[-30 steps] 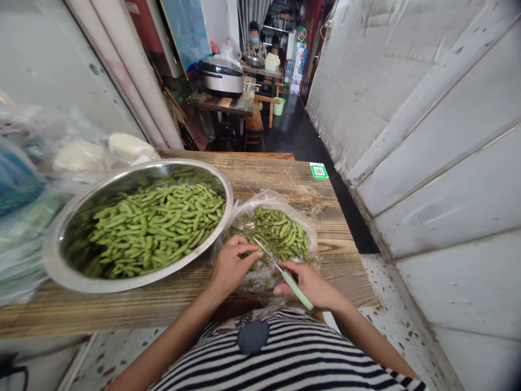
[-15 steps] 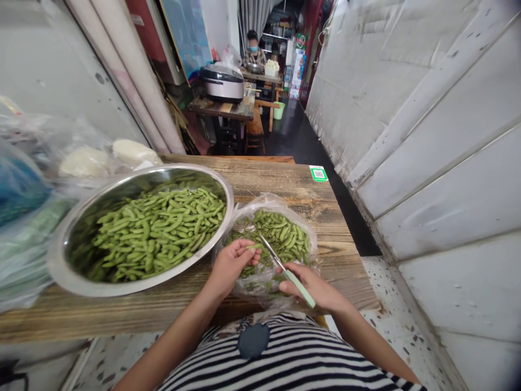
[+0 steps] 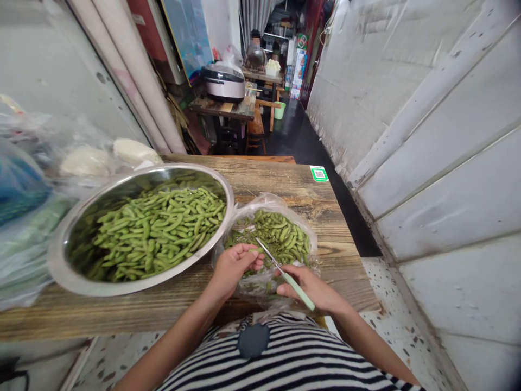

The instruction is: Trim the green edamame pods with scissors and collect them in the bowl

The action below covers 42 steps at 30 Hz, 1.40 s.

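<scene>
My left hand (image 3: 241, 265) is closed in a pinch on a green bean pod (image 3: 254, 251), mostly covered by its fingers. My right hand (image 3: 306, 287) grips scissors with a pale green handle (image 3: 298, 290); their metal blades point up and left, beside the pod. Both hands are over the near part of a clear plastic bag (image 3: 311, 239) that lies open with pods and stem bits in it. Left of the bag, a large steel basin (image 3: 230, 203) holds a heap of green pods (image 3: 163, 233).
The wooden table (image 3: 260, 182) bears a green code card (image 3: 319, 174) near its far right corner. Plastic bags (image 3: 85, 161) crowd the left side. Farther back are a rice cooker (image 3: 223, 82) and a seated person (image 3: 255, 51). A pale wall (image 3: 407, 119) runs along the right.
The scissors have shifted slightly left, and my left hand has turned a little with the pod lower in its fingers. In the background, the person's metal bowl is now raised in front of the body.
</scene>
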Motion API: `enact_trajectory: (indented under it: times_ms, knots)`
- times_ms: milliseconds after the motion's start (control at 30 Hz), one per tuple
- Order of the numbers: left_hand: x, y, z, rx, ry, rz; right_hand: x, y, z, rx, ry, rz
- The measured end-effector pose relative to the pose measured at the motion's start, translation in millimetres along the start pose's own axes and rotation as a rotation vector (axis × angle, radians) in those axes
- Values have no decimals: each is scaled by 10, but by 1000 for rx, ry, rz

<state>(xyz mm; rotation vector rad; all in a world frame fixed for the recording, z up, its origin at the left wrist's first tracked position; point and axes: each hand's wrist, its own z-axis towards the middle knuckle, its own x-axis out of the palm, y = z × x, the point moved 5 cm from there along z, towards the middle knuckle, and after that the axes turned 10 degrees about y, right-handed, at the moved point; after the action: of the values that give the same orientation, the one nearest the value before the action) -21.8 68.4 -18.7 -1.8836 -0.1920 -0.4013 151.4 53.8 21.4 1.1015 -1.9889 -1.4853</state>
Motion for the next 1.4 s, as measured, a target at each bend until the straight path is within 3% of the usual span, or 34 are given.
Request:
enact_trajectory:
  times_ms: [133,267,367,433,500,633,700,800,933,1167,1400]
  knots:
    - [-10,-56,10,-14,4,-22,-14,-94,20,44,-63,74]
    - [-86,-182,50,61,-55,-103,-129,-200,-21,76,-198,176]
    - [-122,-187,104,72,-72,-55,-179,-260,-75,93,-193,236]
    - [-129,-175,152,97,-86,125,-179,-276,-108,97,-164,260]
    - [-95,-177,211,151,-68,446,-165,-275,-133,94,-143,281]
    - [102,-173,329,308,84,1139,-141,-261,-152,87,-139,282]
    - [180,-161,375,345,149,1348,-144,-257,-151,79,-147,253]
    - [225,-161,424,327,219,1482,-148,-265,-147,71,-148,210]
    - [215,-196,429,349,277,1356,-153,-313,-155,108,-165,201]
    - [3,-112,417,228,9,756,-165,-249,-147,74,-167,1]
    - [-82,-41,335,123,-56,492,-147,-109,-85,38,-125,-209]
